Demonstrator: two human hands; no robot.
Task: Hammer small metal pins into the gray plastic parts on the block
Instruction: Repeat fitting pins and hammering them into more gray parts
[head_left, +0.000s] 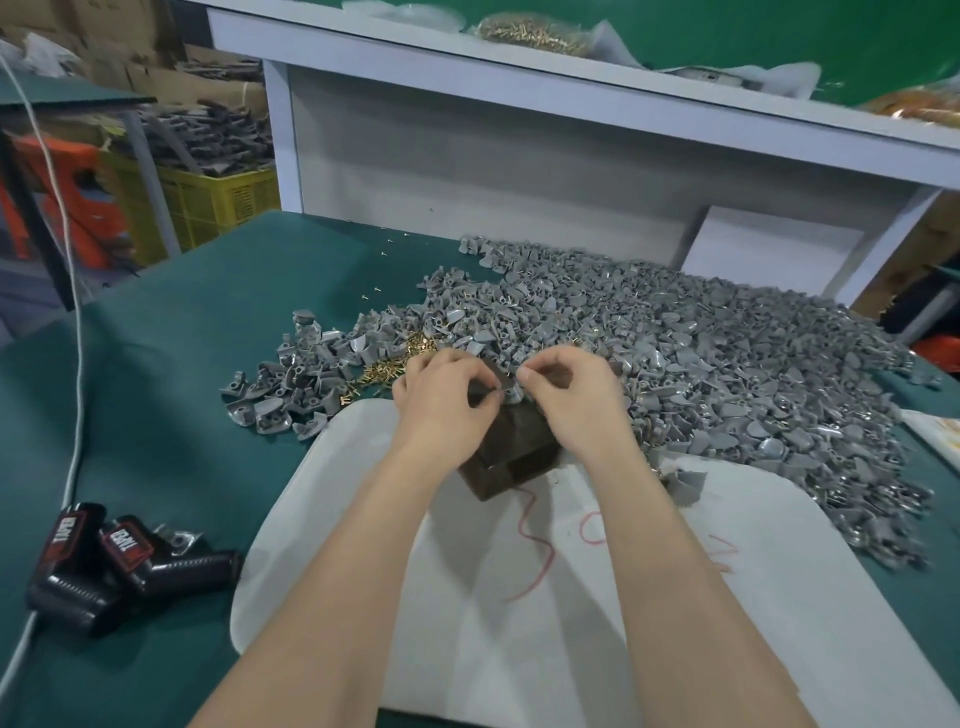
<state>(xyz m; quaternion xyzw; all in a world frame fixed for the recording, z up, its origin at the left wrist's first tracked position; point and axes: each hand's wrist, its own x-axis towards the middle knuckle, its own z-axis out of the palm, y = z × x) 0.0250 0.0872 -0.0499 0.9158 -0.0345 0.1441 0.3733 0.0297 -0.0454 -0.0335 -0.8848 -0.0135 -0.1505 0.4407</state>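
A dark wooden block stands on a white board in front of me. Both hands hover over the block's top, fingertips almost meeting. My left hand has its fingers curled and pinches a small gray plastic part at the block's top. My right hand pinches something tiny between thumb and forefinger; it is too small to tell what. A huge heap of gray plastic parts spreads behind and to the right. A pile of small brass pins lies just left of my left hand. No hammer shows.
Two black cylindrical objects with red labels lie at the front left on the green table, beside a white cable. A white shelf spans the back. A yellow crate of parts stands off the table's left.
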